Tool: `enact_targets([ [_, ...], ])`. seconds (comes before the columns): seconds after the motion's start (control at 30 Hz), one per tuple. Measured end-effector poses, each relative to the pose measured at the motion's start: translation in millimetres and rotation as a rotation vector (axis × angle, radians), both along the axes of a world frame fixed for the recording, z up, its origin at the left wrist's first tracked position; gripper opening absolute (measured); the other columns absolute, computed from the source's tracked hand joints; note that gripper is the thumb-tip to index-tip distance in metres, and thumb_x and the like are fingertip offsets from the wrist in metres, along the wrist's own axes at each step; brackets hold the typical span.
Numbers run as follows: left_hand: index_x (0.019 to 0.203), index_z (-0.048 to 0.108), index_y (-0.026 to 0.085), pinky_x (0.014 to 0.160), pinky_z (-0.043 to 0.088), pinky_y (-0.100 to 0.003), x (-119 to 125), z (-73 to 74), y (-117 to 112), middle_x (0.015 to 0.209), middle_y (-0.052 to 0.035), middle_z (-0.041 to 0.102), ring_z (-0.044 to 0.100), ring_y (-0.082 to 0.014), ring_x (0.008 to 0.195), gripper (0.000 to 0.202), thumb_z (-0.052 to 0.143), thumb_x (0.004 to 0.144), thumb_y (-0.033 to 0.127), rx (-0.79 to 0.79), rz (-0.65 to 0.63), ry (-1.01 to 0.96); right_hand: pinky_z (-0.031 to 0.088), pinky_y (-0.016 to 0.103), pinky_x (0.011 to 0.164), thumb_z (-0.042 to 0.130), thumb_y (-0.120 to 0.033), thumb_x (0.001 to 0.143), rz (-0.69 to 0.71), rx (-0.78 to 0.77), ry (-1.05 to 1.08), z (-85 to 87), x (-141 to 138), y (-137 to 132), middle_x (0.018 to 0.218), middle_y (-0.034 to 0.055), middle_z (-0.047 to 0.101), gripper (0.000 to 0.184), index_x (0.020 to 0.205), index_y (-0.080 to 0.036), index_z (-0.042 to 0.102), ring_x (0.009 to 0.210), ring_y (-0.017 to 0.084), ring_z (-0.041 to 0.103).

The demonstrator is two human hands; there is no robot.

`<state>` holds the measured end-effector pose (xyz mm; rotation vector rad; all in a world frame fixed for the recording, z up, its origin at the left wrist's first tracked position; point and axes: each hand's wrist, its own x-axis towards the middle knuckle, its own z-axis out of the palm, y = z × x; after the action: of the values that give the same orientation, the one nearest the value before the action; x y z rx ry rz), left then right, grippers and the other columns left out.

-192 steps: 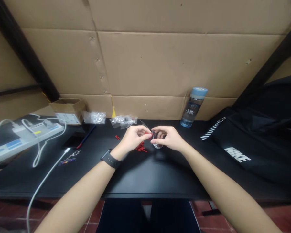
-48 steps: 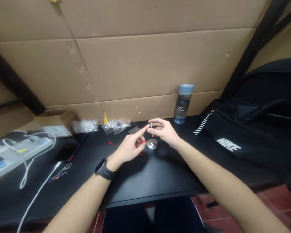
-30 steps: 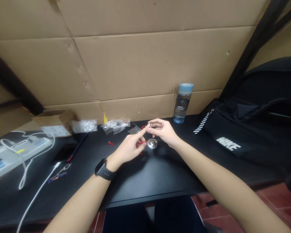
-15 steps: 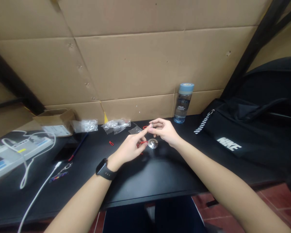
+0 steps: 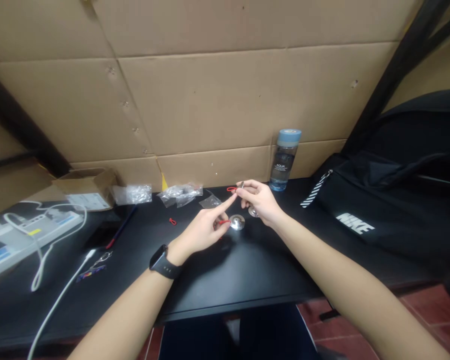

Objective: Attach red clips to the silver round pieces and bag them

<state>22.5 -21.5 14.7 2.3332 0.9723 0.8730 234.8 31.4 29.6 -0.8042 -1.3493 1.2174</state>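
My left hand (image 5: pixel 204 227) has its thumb and curled fingers closed on a red cord (image 5: pixel 224 222), and its index finger points toward the right fingertips. At that cord's end is a small shiny domed metal disc (image 5: pixel 237 222), which resembles a finger cymbal. My right hand (image 5: pixel 260 200) pinches a thin metal piece (image 5: pixel 241 185) between thumb and fingers; it is seen edge-on, so its full shape is unclear. A red cord loop (image 5: pixel 231 189) shows beside it. Under the right hand, another shiny disc (image 5: pixel 253 212) is partly hidden.
A small red cord (image 5: pixel 172 221) lies left of my hands on the black table (image 5: pixel 232 285). Behind are clear plastic bags (image 5: pixel 182 194) and an open carton (image 5: pixel 86 190). A water bottle (image 5: pixel 285 160) and black bag (image 5: pixel 390 200) stand right; a power strip (image 5: pixel 30 232) lies left.
My right hand has shifted slightly right, away from the left index finger's tip. A disc now shows beneath it, and more of the red loop is visible. The left hand has barely moved.
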Motion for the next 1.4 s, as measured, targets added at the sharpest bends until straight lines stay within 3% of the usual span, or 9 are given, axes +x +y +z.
enact_targets([
  [0.47,0.164,0.033,0.023,0.071,0.052,-0.024,0.0,-3.3,2.1,0.089,0.0008,0.071,0.060,-0.0098,0.066,0.073,0.059,0.096,0.022,-0.032,0.008,-0.033,0.041,0.024,0.049,0.090,-0.047,0.072,0.015,0.013,-0.061,-3.3,0.8,1.0,0.100,0.0089,0.079,0.050,0.107,-0.017,0.069,0.052,0.009,0.060],
  [0.73,0.163,0.035,0.023,0.070,0.052,-0.025,-0.7,-7.3,4.2,0.090,0.0005,0.074,0.061,-0.0106,0.065,0.072,0.061,0.096,0.026,-0.088,0.007,-0.047,0.041,0.022,0.042,0.092,-0.046,0.068,0.027,0.013,-0.070,-5.3,-0.7,-0.5,0.109,0.0127,0.078,0.056,0.110,-0.016,0.069,0.052,0.010,0.062],
  [1.17,0.157,0.044,0.020,0.072,0.054,-0.027,-3.4,-9.9,7.4,0.092,-0.0016,0.076,0.066,-0.0123,0.069,0.065,0.062,0.094,0.024,-0.106,0.019,-0.008,0.053,0.025,0.051,0.093,-0.040,0.069,0.024,0.077,-0.125,-9.3,-3.1,0.4,0.113,0.0136,0.078,0.054,0.111,-0.016,0.068,0.053,0.010,0.065],
  [1.4,0.157,0.045,0.019,0.069,0.054,-0.027,-4.6,-13.3,9.7,0.089,-0.0018,0.075,0.067,-0.0127,0.066,0.064,0.062,0.096,0.026,-0.120,0.031,-0.023,0.056,0.026,0.055,0.089,-0.040,0.075,0.113,0.060,-0.137,-8.9,-4.2,-2.8,0.120,0.0130,0.076,0.051,0.116,-0.018,0.068,0.058,0.011,0.069],
])
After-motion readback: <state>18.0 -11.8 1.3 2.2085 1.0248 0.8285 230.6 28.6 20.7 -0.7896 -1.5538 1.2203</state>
